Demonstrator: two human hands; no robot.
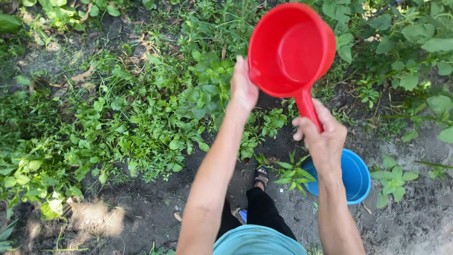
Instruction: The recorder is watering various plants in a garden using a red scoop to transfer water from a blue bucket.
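A red plastic scoop with a long handle is raised in front of me over green plants, its open bowl tipped toward me. My right hand grips the handle from below. My left hand rests against the bowl's left rim, fingers behind it. A blue bucket stands on the dirt under my right forearm, partly hidden by it.
Dense low green weeds cover the left and middle ground. Bare dark soil lies near my feet. My sandalled foot and black trouser leg show below. Leafy bushes fill the upper right.
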